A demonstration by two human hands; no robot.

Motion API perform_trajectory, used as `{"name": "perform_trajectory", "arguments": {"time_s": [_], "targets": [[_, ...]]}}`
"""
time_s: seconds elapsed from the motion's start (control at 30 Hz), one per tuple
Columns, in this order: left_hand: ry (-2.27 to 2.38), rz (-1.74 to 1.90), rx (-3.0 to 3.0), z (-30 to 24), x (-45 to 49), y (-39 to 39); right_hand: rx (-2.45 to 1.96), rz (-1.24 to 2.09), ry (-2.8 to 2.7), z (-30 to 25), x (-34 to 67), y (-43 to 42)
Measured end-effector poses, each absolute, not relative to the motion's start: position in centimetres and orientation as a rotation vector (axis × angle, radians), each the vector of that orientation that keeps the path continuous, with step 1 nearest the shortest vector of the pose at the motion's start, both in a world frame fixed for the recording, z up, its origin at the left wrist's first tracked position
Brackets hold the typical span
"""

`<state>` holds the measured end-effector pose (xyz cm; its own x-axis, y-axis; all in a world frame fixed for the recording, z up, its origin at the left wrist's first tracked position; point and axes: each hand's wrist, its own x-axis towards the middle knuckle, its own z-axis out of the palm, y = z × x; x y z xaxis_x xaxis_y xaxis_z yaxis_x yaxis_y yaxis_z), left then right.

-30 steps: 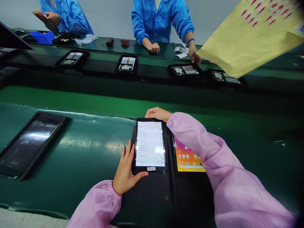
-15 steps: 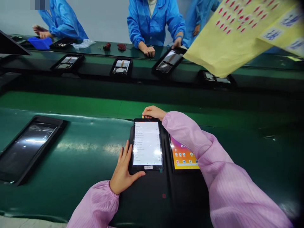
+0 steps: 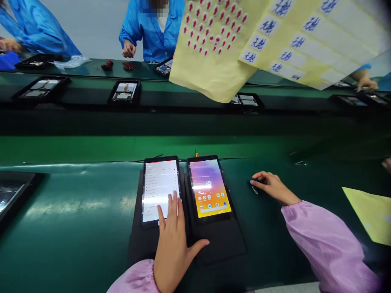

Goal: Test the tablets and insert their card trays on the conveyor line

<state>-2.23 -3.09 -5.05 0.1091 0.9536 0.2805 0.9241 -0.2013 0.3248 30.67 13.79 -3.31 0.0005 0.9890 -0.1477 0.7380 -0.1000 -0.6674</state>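
Head view: two lit tablets lie side by side on a dark green conveyor belt, just at 6 o'clock from the picture's middle.
Left hand: released and flat, palm down, coming in from 6 o'clock; its fingers lie spread on the lower right part of the white-screen tablet, and the thumb points toward 3 o'clock across the black holder.
White-screen tablet: upright in portrait, showing a list of lines too small to read; it sits in the left half of the black holder.
Orange-screen tablet: just at 3 o'clock of the white one, edges nearly touching, showing a home screen with rows of icons; no hand touches it.
Right hand: on the belt at 3 o'clock of the tablets and apart from them, fingers arched, tips down at a small dark item; whether it pinches that item cannot be told.
Pink sleeve: runs from the right hand toward 5 o'clock.
Yellow sheet: flat on the belt at 3 o'clock, beyond the right hand.
Empty-looking black tray: at 9 o'clock, cut by the picture's edge.
Hanging label sheets: yellow, at 12 to 1 o'clock, one with red marks, the other with blue-printed white labels.
Far belt: opened devices in a row of trays at 11 o'clock.
Co-worker: a blue coat at 11 o'clock behind the far belt.
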Motion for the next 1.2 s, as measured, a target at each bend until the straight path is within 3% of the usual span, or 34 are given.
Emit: {"name": "perform_trajectory", "arguments": {"time_s": [0.13, 0.33, 0.47, 1.2], "targets": [[2.025, 0.533, 2.396, -6.1, 1.0, -2.4, -1.719, 0.8, -1.875, -3.4, 25.6, 18.5], [2.133, 0.386, 2.414, -7.3, 2.3, -2.0, -1.327, 1.409, -2.189, -4.4, 15.0, 26.0], [2.105, 0.438, 2.401, -7.7, 2.1, -2.0, -1.205, 1.595, -2.202, -5.4, 14.0, 27.0], [2.059, 0.478, 2.367, -7.5, 2.1, -1.9, -1.212, 1.729, -2.096, -5.1, 14.9, 26.5]]}}
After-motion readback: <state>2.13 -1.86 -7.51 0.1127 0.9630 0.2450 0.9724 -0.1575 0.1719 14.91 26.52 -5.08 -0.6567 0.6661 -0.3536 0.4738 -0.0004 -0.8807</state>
